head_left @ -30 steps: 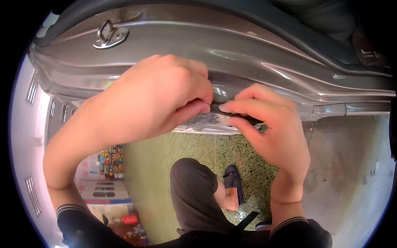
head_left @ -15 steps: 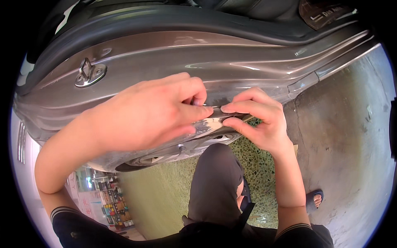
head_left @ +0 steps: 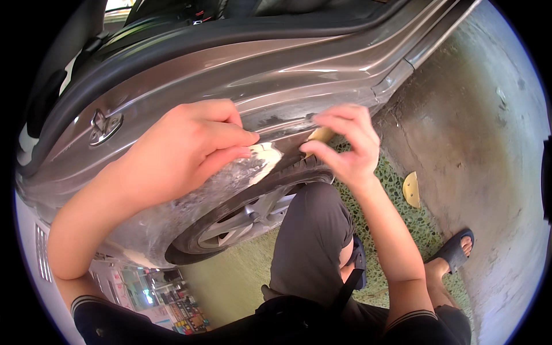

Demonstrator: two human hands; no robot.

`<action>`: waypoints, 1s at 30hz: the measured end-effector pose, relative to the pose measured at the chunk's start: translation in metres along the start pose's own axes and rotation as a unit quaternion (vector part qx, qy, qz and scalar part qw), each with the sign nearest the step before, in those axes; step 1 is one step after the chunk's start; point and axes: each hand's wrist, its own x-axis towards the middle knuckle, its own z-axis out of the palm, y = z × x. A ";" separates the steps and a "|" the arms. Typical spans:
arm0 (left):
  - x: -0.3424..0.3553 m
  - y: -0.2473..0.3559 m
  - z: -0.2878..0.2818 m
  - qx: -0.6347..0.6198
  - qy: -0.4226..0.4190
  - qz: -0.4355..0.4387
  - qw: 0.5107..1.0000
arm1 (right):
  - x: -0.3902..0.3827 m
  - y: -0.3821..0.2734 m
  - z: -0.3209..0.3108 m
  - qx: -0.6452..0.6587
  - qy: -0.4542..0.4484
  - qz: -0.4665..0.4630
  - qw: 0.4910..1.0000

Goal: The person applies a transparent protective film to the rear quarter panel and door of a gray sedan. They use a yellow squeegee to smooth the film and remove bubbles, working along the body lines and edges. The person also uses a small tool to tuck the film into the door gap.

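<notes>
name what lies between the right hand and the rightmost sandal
The head view shows a yellow half-disc on the floor between the right hand and sandal.

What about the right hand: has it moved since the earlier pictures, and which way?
Yes. The right hand has moved rightward, away from the pale patch on the car body; the gap between them is wider now.

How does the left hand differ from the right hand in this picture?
The left hand has thumb and index fingertips close together; the right hand has them wider apart. The left hand is beside the cream patch, the right hand by a yellow piece; whether it holds that is unclear. Both hands are bare.
</notes>
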 end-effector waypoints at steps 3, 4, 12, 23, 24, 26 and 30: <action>0.002 0.003 -0.001 0.024 -0.005 0.002 1.000 | -0.034 0.017 -0.007 -0.072 0.107 0.063 0.990; 0.001 0.004 0.000 0.031 0.000 0.003 1.000 | -0.044 0.015 -0.003 -0.086 0.132 0.070 0.985; 0.005 0.011 0.005 0.043 0.012 -0.007 0.999 | -0.053 -0.078 0.049 0.071 0.128 0.230 0.962; 0.009 0.009 0.007 0.049 0.020 0.007 0.999 | 0.000 -0.058 -0.002 0.023 -0.172 0.250 0.952; 0.010 0.009 0.007 0.049 0.023 0.011 0.998 | 0.001 -0.057 -0.003 0.051 -0.180 0.287 0.939; 0.011 0.008 0.010 0.048 0.030 0.022 0.998 | 0.001 -0.058 -0.002 0.105 -0.195 0.361 0.906; 0.010 0.012 0.007 0.039 0.015 -0.008 0.999 | -0.006 -0.064 0.014 0.098 -0.121 0.315 0.936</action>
